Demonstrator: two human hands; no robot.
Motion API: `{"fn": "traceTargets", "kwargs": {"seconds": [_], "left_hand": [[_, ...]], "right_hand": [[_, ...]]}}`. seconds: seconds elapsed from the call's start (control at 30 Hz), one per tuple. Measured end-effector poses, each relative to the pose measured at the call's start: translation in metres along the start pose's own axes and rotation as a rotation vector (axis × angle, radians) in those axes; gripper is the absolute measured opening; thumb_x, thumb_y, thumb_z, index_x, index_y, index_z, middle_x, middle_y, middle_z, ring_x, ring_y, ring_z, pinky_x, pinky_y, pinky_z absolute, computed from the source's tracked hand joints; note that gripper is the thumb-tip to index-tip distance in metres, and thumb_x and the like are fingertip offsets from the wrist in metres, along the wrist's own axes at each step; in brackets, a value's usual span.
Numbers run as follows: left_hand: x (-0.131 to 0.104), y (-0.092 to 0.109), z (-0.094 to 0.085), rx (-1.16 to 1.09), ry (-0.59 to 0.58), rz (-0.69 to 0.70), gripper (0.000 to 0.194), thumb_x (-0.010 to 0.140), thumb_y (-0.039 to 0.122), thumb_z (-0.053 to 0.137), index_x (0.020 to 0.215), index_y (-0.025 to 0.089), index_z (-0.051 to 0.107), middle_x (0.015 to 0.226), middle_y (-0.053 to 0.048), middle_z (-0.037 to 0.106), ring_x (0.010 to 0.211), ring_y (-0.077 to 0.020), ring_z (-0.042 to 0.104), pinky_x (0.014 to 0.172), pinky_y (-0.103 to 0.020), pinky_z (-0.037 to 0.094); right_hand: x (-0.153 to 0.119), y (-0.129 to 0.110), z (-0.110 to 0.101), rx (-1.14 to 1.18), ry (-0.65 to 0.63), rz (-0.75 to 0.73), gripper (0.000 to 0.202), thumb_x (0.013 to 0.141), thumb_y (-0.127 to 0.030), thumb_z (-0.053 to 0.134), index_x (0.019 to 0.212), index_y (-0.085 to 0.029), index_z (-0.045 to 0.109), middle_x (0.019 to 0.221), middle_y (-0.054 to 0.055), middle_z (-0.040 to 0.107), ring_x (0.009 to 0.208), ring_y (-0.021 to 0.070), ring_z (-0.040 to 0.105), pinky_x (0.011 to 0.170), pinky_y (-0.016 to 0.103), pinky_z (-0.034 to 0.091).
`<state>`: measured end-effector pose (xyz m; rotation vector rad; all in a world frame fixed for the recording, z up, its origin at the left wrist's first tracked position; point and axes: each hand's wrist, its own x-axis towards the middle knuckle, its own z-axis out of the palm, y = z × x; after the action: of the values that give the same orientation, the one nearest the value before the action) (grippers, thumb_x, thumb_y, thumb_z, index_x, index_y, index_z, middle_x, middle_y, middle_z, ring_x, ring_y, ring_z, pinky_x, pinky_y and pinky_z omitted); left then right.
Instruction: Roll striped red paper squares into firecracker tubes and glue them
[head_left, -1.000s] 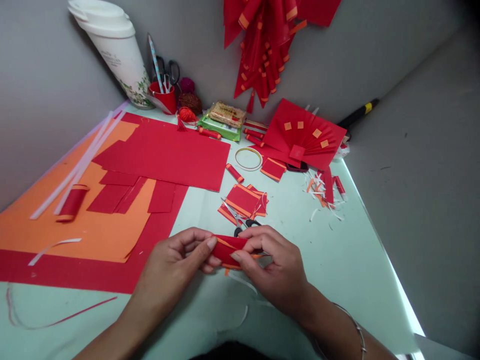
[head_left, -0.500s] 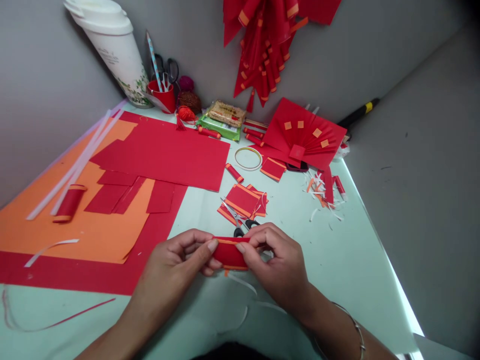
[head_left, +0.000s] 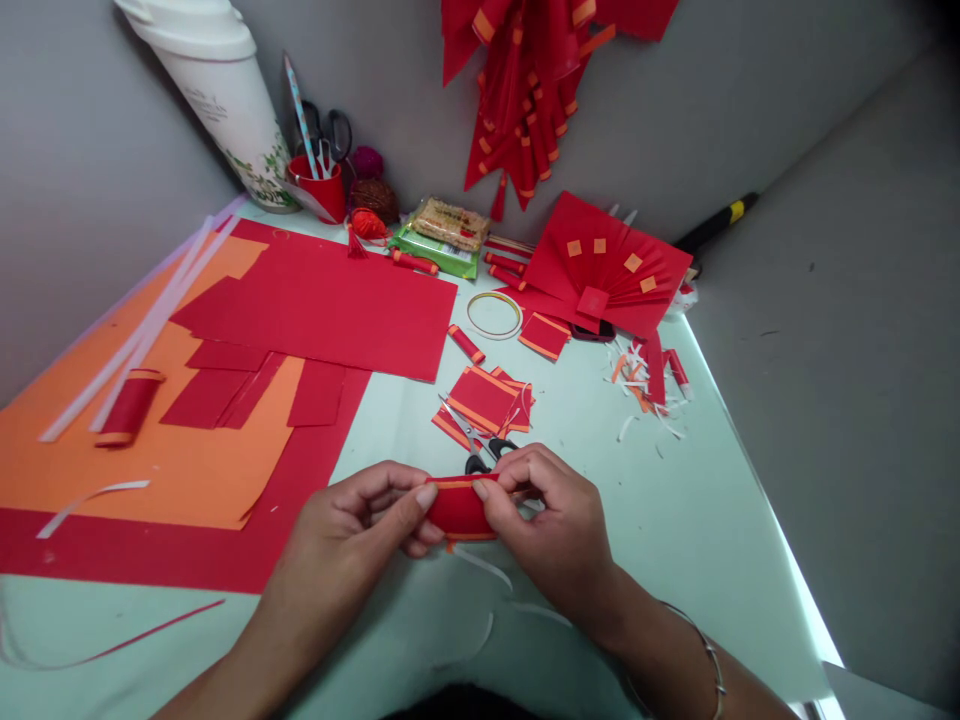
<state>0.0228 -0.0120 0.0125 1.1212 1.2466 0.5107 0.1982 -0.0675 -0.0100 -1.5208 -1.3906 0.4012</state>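
- Noting the grip first: the left hand [head_left: 382, 515] pinches one end of a card [head_left: 459, 513], thumb in front; the right hand [head_left: 551, 515] pinches the other end likewise, so we log both as closed on it.
- We find the card held level between the thumbs, over the near middle of the table [head_left: 630, 610]; it is red, with one orange band near its top rim and another along the bottom.
- Scissors [head_left: 504, 447] lie just beyond, handles near the right hand, tips over a pile [head_left: 484, 397] of similar cards.
- Past the pile we see a small roll [head_left: 466, 345] and a ring [head_left: 495, 314].
- At left we record an orange sheet [head_left: 150, 485] on a red sheet [head_left: 142, 550], bearing a large roll [head_left: 131, 408] and white strips [head_left: 153, 345].
- At right, shreds [head_left: 637, 380] lie in front of a pleated fan [head_left: 611, 280].
- Nearer than the card, we spot a white scrap [head_left: 487, 565].
- Far left: a cup [head_left: 225, 110], just beside a red pot [head_left: 322, 190].
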Motion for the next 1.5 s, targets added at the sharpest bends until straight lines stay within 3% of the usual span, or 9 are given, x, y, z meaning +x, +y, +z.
{"fn": "traceTargets", "kwargs": {"seconds": [0.5,0.73,0.97,1.07,1.13,1.23,1.37,1.5], "left_hand": [[-0.001,0.003,-0.002,0.021,-0.020,-0.005,0.022,0.078,0.043,0.072,0.078,0.022,0.071,0.055,0.000,0.074,0.055,-0.0153,0.065,0.059,-0.024,0.051],[0.002,-0.003,-0.006,0.079,0.007,-0.012,0.029,0.080,0.050,0.069,0.082,0.021,0.070,0.047,0.004,0.063,0.048,-0.0126,0.052,0.051,-0.023,0.039],[0.002,-0.005,-0.007,0.103,0.060,0.008,0.030,0.081,0.052,0.068,0.081,0.022,0.068,0.040,0.008,0.052,0.045,-0.0115,0.042,0.048,-0.022,0.031],[0.002,-0.003,-0.008,0.099,0.090,0.019,0.031,0.080,0.053,0.068,0.079,0.022,0.067,0.041,0.008,0.051,0.046,-0.0117,0.042,0.049,-0.022,0.032],[0.002,-0.002,-0.008,0.095,0.111,0.024,0.031,0.080,0.053,0.068,0.079,0.022,0.066,0.043,0.008,0.052,0.047,-0.0119,0.044,0.050,-0.022,0.034],[0.003,-0.001,-0.006,0.070,0.113,0.025,0.030,0.077,0.051,0.070,0.079,0.021,0.066,0.045,0.008,0.053,0.049,-0.0119,0.047,0.052,-0.021,0.036],[0.004,-0.002,-0.002,0.062,0.038,0.019,0.033,0.071,0.049,0.077,0.086,0.020,0.069,0.057,0.005,0.059,0.055,-0.0125,0.051,0.053,-0.022,0.038],[0.004,-0.003,0.000,0.160,0.008,0.016,0.032,0.073,0.049,0.076,0.087,0.020,0.072,0.059,0.005,0.056,0.056,-0.0127,0.048,0.051,-0.022,0.035]], "right_hand": [[-0.001,-0.002,-0.002,0.101,-0.020,0.229,0.008,0.080,-0.020,0.066,0.077,-0.023,0.060,0.068,-0.002,0.069,0.057,0.0139,0.066,0.057,0.025,0.055],[0.001,-0.001,-0.004,0.284,-0.096,0.359,0.002,0.083,-0.022,0.064,0.083,-0.022,0.062,0.074,0.000,0.071,0.065,0.0143,0.069,0.058,0.023,0.058],[0.001,0.002,-0.008,0.378,-0.171,0.448,0.019,0.088,-0.031,0.063,0.103,-0.021,0.067,0.083,0.003,0.073,0.068,0.0148,0.070,0.059,0.025,0.060],[0.004,0.000,-0.010,0.319,-0.160,0.471,0.019,0.079,-0.032,0.071,0.094,-0.021,0.068,0.080,0.002,0.071,0.066,0.0150,0.067,0.057,0.024,0.058],[0.006,-0.003,-0.011,0.250,-0.157,0.470,0.014,0.074,-0.029,0.075,0.082,-0.021,0.066,0.070,-0.001,0.067,0.058,0.0133,0.061,0.051,0.022,0.053],[0.006,-0.005,-0.012,0.160,-0.170,0.425,0.010,0.076,-0.025,0.072,0.072,-0.021,0.063,0.061,-0.004,0.060,0.051,0.0108,0.051,0.046,0.021,0.045],[0.004,-0.004,-0.010,0.129,-0.176,0.359,0.010,0.079,-0.022,0.067,0.071,-0.021,0.062,0.065,-0.003,0.061,0.053,0.0110,0.051,0.047,0.021,0.044],[0.001,-0.003,-0.010,0.072,-0.180,0.227,0.010,0.081,-0.020,0.064,0.072,-0.021,0.060,0.067,-0.002,0.061,0.056,0.0122,0.055,0.051,0.024,0.046]]}}
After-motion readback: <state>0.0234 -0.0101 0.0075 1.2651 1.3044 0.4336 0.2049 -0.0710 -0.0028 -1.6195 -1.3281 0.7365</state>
